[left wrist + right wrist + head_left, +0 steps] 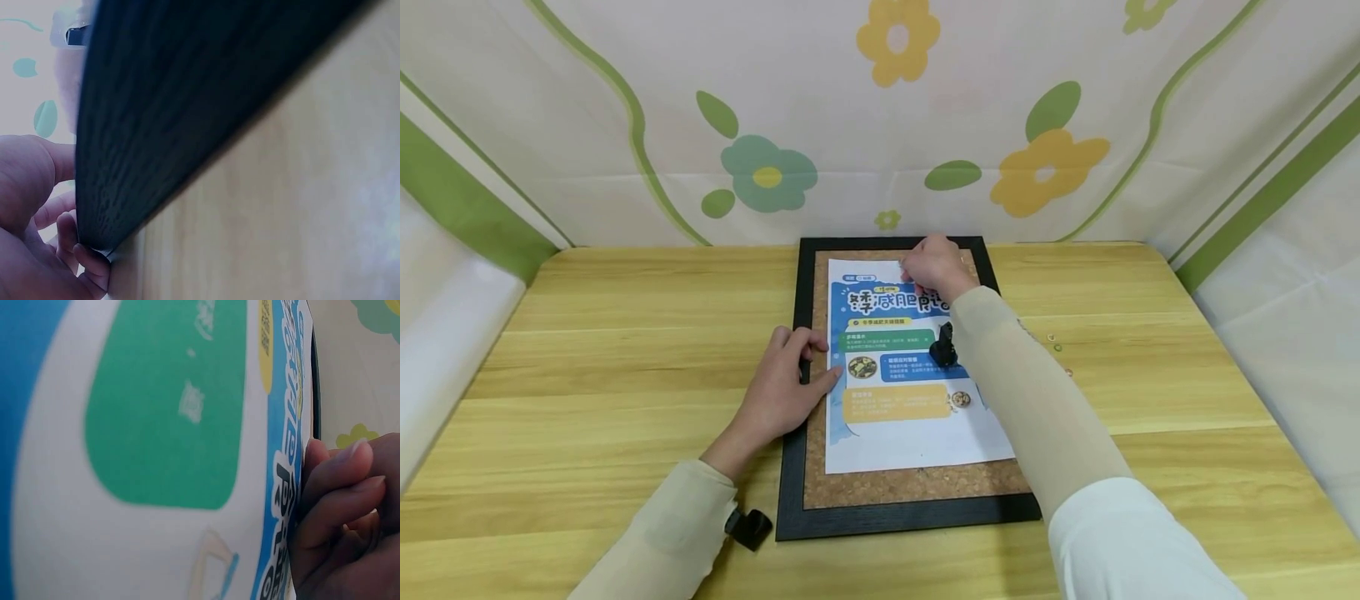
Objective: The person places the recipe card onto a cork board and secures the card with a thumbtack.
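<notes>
Beige right sleeve [1033, 400] hiding right edge of blue-printed white sheet [880, 446] on black-framed cork board [910, 517]. Left hand [784, 379] at left edge, fingers spread. Tiny round pieces [1057, 347] rightward, indistinct. Right hand [937, 267] at top, fingers curled; cannot tell if pinching.

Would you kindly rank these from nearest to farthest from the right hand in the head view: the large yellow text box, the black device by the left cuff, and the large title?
1. Large title: near the sheet's top, just beside the right hand.
2. Large yellow text box: lower on the sheet.
3. Black device: lower left, by the left cuff.
</notes>
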